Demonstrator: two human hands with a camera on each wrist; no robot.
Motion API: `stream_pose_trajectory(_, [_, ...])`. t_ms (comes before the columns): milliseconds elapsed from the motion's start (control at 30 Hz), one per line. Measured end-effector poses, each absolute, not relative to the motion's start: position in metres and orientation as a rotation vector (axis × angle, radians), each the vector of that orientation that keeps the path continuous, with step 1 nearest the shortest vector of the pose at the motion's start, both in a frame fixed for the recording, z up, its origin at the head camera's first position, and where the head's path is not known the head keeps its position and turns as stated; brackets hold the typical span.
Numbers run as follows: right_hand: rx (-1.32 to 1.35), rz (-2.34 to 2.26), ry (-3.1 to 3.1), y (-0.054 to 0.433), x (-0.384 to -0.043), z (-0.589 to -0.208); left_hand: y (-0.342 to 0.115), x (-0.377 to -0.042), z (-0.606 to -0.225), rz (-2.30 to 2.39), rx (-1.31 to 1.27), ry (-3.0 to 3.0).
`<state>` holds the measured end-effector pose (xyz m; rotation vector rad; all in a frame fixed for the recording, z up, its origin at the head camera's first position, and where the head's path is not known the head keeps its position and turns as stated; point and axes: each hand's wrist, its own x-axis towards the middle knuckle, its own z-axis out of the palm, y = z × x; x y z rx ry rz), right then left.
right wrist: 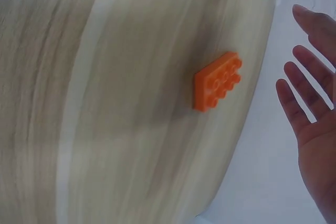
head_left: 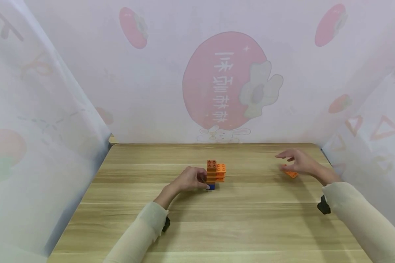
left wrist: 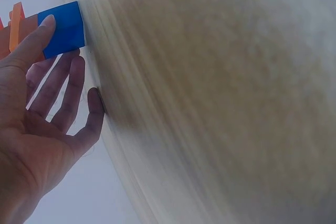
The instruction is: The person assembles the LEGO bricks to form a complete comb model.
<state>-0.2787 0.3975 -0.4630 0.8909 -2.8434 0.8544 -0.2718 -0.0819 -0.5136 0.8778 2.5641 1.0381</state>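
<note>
Near the middle of the table stands a small upright stack of toy building bricks (head_left: 211, 167). Its base is a blue brick (left wrist: 65, 27), with brown-orange bricks above and brighter orange plates (head_left: 221, 168) jutting out to the right. My left hand (head_left: 191, 179) grips the stack low on its left side, the thumb lying against the blue brick and fingers behind it. On the right, my right hand (head_left: 299, 162) hovers over a loose orange brick (right wrist: 218, 82), fingers apart and holding nothing. That brick lies studs up on the table.
The wood-grain table (head_left: 197, 226) ends at a pale printed curtain (head_left: 158, 91) behind it. Similar white sheets hang at the left (head_left: 36, 146) and right (head_left: 375, 146) sides. A dark wrist device (head_left: 324, 205) sits under the right sleeve.
</note>
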Motion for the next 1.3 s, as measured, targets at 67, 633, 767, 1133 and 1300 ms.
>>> stream_pose_trajectory(67, [0.874, 0.843, -2.854, 0.403, -0.278, -0.467, -0.082, -0.272, -0.514, 1.030, 0.878, 2.570])
stream_pose_trajectory(633, [0.717, 0.845, -2.982, 0.429, -0.277, -0.499, -0.082, -0.274, -0.516, 1.040, 0.881, 2.561])
stream_pose_trajectory(767, [0.702, 0.866, -2.974, 0.429, -0.276, -0.502, -0.082, -0.274, -0.517, 1.044, 0.891, 2.563])
stream_pose_trajectory(1133, [0.872, 0.926, -2.896, 0.419, -0.272, -0.505, -0.082, -0.273, -0.518, 1.030, 0.893, 2.577])
stream_pose_trajectory(1300, [0.879, 0.890, -2.930, 0.415, -0.271, -0.505, -0.082, -0.273, -0.519, 1.028, 0.890, 2.578])
